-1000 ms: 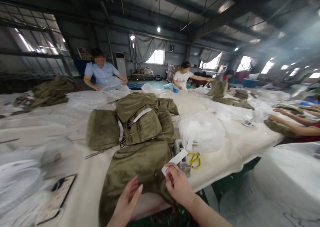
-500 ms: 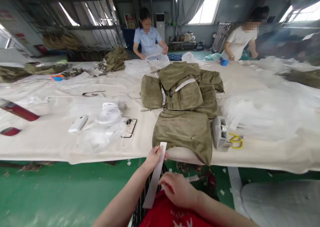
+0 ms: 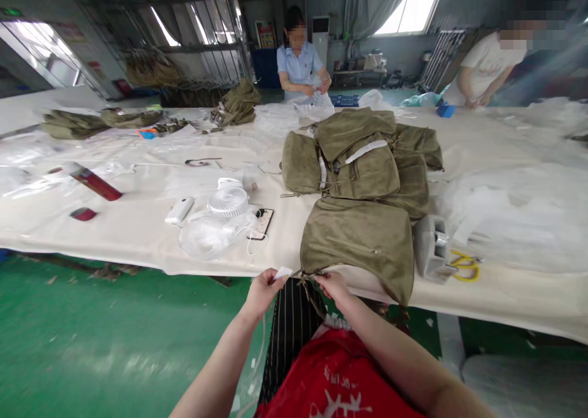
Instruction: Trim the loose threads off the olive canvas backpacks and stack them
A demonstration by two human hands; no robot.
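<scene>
Holding white strip [image 3: 282,273] next to olive bag [image 3: 358,231]

Left hand [image 3: 261,292]: grip closed on the strip, just off the edge of the surface [image 3: 138,237]. Right hand [image 3: 334,287]: grip clamped at the bag's near-left corner; can't tell if on cloth or cord. Bag lies flat at the surface's near edge, in front of a pocketed backpack [image 3: 361,154]. Grey tape dispenser [image 3: 427,246] just right of the bag, yellow scissors [image 3: 469,262] beside it. Phone [image 3: 261,224] and white fan [image 3: 228,201] sit left of the bag.
</scene>
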